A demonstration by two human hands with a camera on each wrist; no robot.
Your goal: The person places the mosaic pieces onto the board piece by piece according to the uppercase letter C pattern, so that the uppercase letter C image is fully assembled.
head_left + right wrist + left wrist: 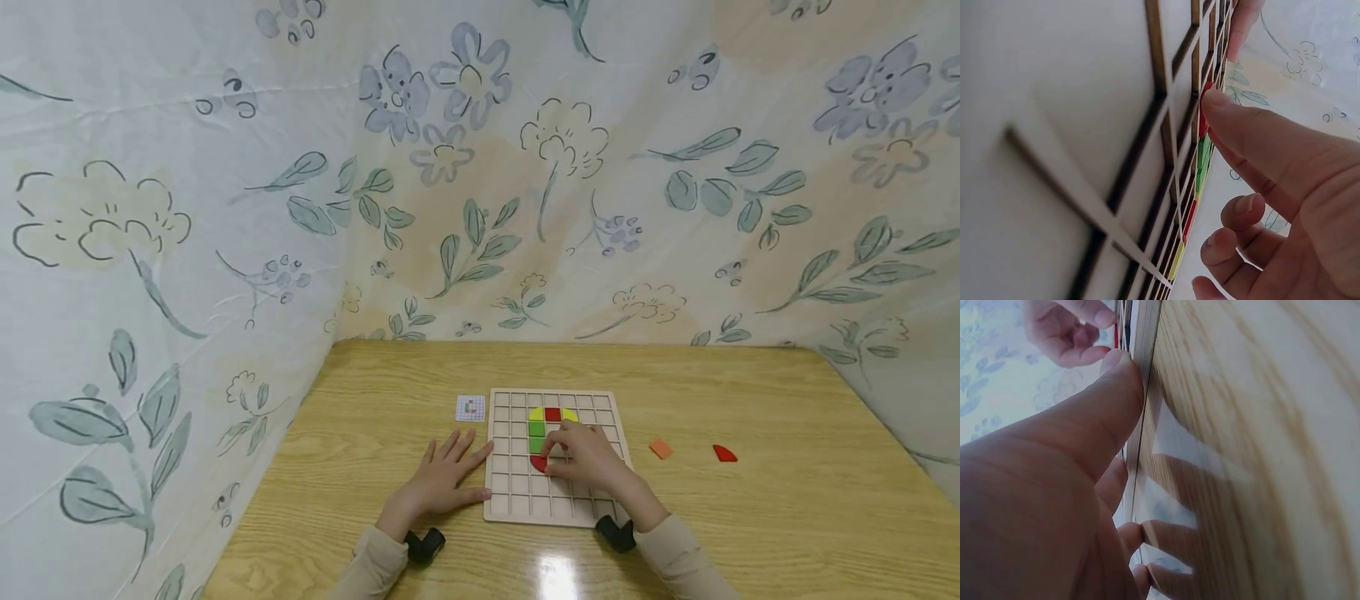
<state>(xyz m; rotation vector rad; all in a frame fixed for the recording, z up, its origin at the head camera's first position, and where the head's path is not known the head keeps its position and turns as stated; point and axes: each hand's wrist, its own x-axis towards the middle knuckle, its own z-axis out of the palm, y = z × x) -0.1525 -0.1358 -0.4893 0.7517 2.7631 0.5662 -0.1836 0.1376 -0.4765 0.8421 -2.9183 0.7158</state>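
Observation:
A square wooden grid board (517,492) lies on the table. My right hand (588,457) is over it, thumb and index finger at a red rounded piece (537,463) in a lower cell. In the right wrist view, the thumb tip rests against that red piece (1204,109) and the other fingers curl loosely. Above it stand two green squares (536,437), a yellow rounded piece (536,414), a red square (552,414) and another yellow piece (570,414), partly hidden by the hand. My left hand (442,479) lies spread on the table, thumb and index finger touching the board's left edge.
A small printed pattern card (470,408) lies left of the board's top corner. To the right are an orange square (661,449) and a red quarter-circle (724,453) on the wooden table (765,517). Floral cloth (480,250) hangs behind and at the sides.

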